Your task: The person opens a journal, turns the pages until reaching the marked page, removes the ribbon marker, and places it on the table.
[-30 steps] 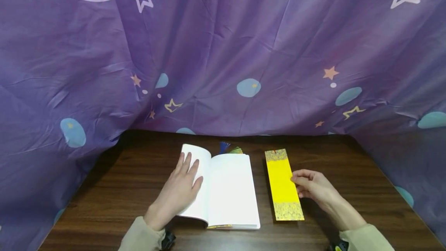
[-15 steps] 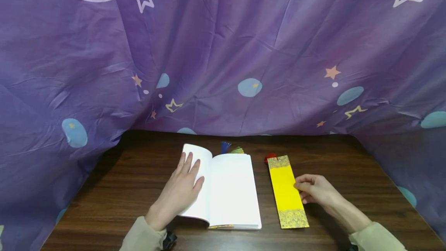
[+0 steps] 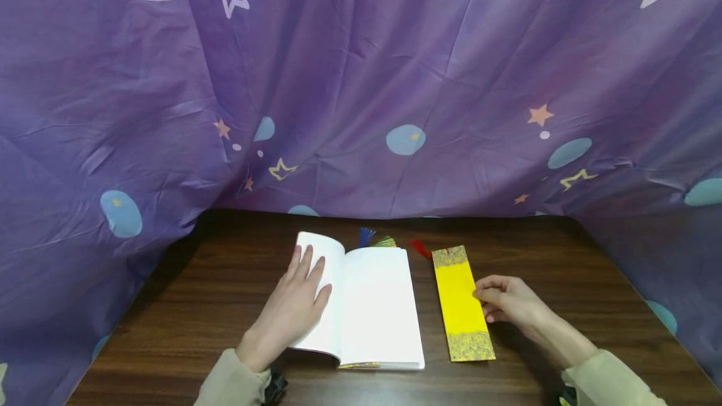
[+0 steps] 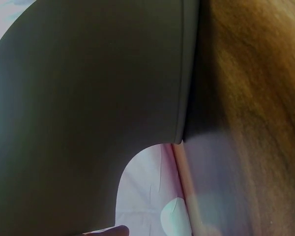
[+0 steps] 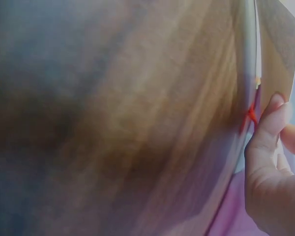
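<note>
A book (image 3: 380, 309) with blank white pages lies spread on the wooden table. My left hand (image 3: 290, 306) rests on its left page, fingers straight and spread. In the left wrist view the raised left part of the book (image 4: 83, 113) fills much of the picture, and a fingertip shows at the bottom. To the right of the book, my right hand (image 3: 510, 302) pinches the long edge of a yellow bookmark (image 3: 457, 296) with patterned ends. A red tassel (image 3: 420, 247) trails from its far end. The right wrist view shows the thumb (image 5: 273, 118) against the bookmark.
A blue tassel (image 3: 366, 236) and a green-yellow tassel (image 3: 386, 242) stick out past the book's far edge. Yellow patterned edges peek out under the near edge of the pages. A purple curtain (image 3: 361, 111) with stars hangs behind the dark table (image 3: 225, 281).
The bookmark has come toward me and then slightly back, with my right hand. Its red tassel, hidden at first, now lies out to the left. My left hand stays on the page.
</note>
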Action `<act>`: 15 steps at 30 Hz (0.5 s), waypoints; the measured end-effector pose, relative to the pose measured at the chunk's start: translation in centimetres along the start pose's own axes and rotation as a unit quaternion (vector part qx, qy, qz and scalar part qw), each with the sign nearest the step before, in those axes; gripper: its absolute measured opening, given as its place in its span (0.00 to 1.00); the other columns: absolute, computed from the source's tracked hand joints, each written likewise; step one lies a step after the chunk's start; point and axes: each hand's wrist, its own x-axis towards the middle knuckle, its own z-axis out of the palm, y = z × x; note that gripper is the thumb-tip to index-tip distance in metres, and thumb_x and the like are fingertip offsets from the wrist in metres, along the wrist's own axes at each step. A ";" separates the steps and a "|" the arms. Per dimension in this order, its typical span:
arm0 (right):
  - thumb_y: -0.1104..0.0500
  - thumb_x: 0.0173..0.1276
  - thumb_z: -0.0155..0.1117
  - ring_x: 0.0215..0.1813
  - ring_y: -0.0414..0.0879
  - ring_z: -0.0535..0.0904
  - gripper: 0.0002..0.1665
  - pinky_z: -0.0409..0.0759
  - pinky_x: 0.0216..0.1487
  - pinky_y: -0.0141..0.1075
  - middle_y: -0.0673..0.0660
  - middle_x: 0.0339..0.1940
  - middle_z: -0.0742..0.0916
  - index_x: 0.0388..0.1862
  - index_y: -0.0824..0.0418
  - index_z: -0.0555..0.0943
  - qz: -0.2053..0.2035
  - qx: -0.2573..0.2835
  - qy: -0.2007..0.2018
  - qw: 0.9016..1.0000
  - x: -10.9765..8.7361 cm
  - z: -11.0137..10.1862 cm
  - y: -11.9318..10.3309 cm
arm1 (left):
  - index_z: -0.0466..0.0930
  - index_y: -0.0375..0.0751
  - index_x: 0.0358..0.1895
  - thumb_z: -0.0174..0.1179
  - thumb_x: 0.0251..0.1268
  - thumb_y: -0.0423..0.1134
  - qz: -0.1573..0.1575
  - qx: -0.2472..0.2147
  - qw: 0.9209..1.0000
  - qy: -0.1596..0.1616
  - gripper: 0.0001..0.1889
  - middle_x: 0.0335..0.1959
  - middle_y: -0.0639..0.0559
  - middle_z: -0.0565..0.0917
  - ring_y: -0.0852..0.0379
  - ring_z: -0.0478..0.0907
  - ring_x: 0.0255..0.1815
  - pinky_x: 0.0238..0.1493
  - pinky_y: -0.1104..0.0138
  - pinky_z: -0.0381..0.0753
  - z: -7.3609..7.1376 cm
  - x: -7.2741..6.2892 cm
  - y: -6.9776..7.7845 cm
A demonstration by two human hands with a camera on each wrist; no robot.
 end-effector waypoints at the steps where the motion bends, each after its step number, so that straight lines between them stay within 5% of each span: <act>1: 0.62 0.69 0.62 0.28 0.48 0.79 0.17 0.82 0.29 0.36 0.57 0.29 0.83 0.51 0.74 0.75 -0.002 -0.001 0.001 1.000 0.1 -0.1 -0.2 | 0.66 0.29 0.69 0.51 0.75 0.47 0.000 -0.001 1.000 0.001 0.29 0.74 0.30 0.55 0.36 0.43 0.77 0.73 0.48 0.52 0.0 0.0 0.0; 9: 0.62 0.71 0.61 0.29 0.46 0.79 0.19 0.82 0.31 0.36 0.56 0.30 0.83 0.52 0.75 0.73 -0.036 0.021 0.002 0.999 0.7 -1.3 -1.5 | 0.66 0.29 0.69 0.51 0.75 0.46 0.004 0.001 1.000 0.004 0.29 0.74 0.30 0.56 0.35 0.43 0.76 0.72 0.47 0.53 -0.1 0.0 0.1; 15: 0.62 0.69 0.62 0.28 0.46 0.79 0.19 0.82 0.29 0.35 0.55 0.29 0.83 0.51 0.75 0.74 -0.019 0.003 -0.039 0.999 0.5 -1.2 -0.8 | 0.67 0.29 0.69 0.51 0.74 0.46 0.004 0.000 1.000 0.006 0.29 0.74 0.30 0.57 0.35 0.44 0.76 0.72 0.47 0.54 -0.2 0.0 0.0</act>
